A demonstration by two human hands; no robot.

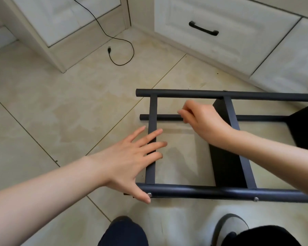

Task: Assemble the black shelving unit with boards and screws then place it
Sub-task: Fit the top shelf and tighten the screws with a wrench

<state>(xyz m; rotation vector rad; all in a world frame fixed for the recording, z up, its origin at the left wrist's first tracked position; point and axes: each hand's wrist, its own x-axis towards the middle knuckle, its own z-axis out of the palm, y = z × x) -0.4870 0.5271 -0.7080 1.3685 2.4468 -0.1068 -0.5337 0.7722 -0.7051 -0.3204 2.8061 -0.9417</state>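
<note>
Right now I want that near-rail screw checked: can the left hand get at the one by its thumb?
Probably yes. The left hand lies open across the crossbar, its thumb tip right beside the screw on the near rail; nothing covers the screw head.

Beige tiled floor (60,107). Beyond the hands, white cabinets (82,13), a drawer with black handle (203,28), and a loose black cable (122,48). Below them, a grey slipper (229,226).
</note>
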